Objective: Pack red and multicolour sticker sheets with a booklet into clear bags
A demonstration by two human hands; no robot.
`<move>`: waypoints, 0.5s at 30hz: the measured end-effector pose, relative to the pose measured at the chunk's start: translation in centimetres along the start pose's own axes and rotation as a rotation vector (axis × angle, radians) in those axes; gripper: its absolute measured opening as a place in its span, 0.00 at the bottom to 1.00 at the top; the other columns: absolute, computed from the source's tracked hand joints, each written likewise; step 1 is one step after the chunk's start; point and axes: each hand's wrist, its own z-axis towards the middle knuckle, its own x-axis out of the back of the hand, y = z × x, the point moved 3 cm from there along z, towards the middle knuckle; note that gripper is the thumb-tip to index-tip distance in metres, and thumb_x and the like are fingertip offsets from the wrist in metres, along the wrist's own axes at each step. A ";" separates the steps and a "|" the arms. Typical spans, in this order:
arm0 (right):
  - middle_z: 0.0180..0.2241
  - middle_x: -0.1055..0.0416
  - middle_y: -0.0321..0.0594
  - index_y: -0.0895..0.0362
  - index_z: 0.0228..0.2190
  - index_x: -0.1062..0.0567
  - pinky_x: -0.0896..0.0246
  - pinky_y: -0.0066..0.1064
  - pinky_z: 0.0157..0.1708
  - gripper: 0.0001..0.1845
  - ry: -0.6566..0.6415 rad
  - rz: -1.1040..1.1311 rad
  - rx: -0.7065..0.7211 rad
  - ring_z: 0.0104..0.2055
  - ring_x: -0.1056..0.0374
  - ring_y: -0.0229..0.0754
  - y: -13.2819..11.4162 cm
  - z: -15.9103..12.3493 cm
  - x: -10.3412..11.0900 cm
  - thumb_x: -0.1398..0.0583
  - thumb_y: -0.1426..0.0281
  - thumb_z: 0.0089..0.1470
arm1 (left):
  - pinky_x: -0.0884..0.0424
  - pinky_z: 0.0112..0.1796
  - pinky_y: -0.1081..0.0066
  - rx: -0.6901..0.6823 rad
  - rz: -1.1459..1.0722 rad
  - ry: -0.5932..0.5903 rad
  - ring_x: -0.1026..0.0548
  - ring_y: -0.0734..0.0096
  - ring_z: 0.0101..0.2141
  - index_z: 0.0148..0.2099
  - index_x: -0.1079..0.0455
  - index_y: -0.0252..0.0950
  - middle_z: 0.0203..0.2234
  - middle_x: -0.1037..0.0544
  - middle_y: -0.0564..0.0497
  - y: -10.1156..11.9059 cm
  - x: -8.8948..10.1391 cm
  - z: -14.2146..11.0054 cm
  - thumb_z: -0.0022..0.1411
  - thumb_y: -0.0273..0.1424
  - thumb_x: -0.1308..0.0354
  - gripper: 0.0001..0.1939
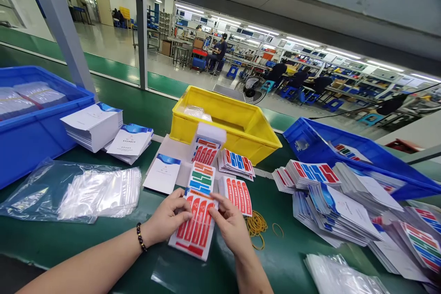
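Note:
My left hand (168, 216) is closed on the upper left edge of a sticker sheet (195, 229) printed with red curved labels. My right hand (227, 220) pinches the same sheet at its upper right. Whether a clear bag lies around the sheet I cannot tell. Just beyond my fingertips is a sheet with green, blue and orange stickers (201, 178). To the left lies a white booklet (162, 173) with a blue top. On the right sits a pile of red label sheets (237, 195), with a stack of blue and red sticker sheets (236, 163) behind it.
Clear bags (103, 193) and booklet stacks (91, 124) lie left, near a blue bin (34, 138). A yellow bin (223, 131) stands behind. Rubber bands (257, 225), piled booklets (344, 213) and another blue bin (365, 156) are right. Metal posts (141, 36) rise beyond.

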 end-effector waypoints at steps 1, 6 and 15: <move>0.31 0.29 0.42 0.55 0.33 0.24 0.38 0.35 0.38 0.13 -0.041 -0.093 0.034 0.36 0.33 0.44 -0.2 0.0 -0.1 0.41 0.60 0.50 | 0.35 0.37 0.72 0.003 -0.030 0.021 0.34 0.70 0.35 0.26 0.33 0.35 0.33 0.36 0.51 -0.1 0.0 0.0 0.54 0.31 0.46 0.06; 0.35 0.30 0.43 0.57 0.27 0.22 0.40 0.33 0.38 0.11 -0.312 -0.220 0.027 0.38 0.34 0.45 -0.6 -0.2 -0.6 0.41 0.62 0.49 | 0.35 0.37 0.70 0.007 -0.142 0.068 0.33 0.70 0.35 0.28 0.34 0.35 0.33 0.35 0.50 -0.3 0.1 0.1 0.54 0.33 0.45 0.07; 0.23 0.32 0.34 0.57 0.36 0.24 0.42 0.28 0.27 0.17 -0.118 -0.002 -0.148 0.25 0.37 0.38 0.7 -0.1 -0.4 0.35 0.67 0.41 | 0.34 0.31 0.70 0.287 -0.185 -0.052 0.30 0.69 0.27 0.27 0.38 0.34 0.23 0.28 0.52 -0.5 0.1 0.1 0.49 0.39 0.41 0.14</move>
